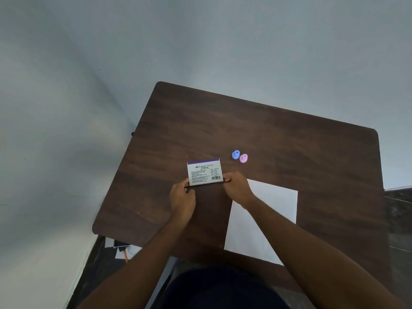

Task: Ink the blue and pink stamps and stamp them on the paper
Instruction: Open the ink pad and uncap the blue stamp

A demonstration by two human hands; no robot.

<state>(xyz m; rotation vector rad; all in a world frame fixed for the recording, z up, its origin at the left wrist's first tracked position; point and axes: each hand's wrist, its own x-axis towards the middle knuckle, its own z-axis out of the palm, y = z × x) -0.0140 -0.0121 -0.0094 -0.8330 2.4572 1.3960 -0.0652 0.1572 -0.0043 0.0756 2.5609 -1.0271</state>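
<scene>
A white stamp pad box (204, 171) with a purple top strip stands tilted up near the middle of the dark wooden table (289, 139). My left hand (182, 197) grips its lower left corner and my right hand (236, 187) grips its lower right corner. A small blue stamp (235, 154) and a pink stamp (243, 158) stand side by side, touching, just beyond and to the right of the box. A white sheet of paper (274, 206) lies to the right under my right forearm, which hides part of it.
A pale wall rises behind and to the left of the table. On the floor past the table's near left corner lie some papers and a dark object (121, 247). A dark ledge (399, 197) borders the right side.
</scene>
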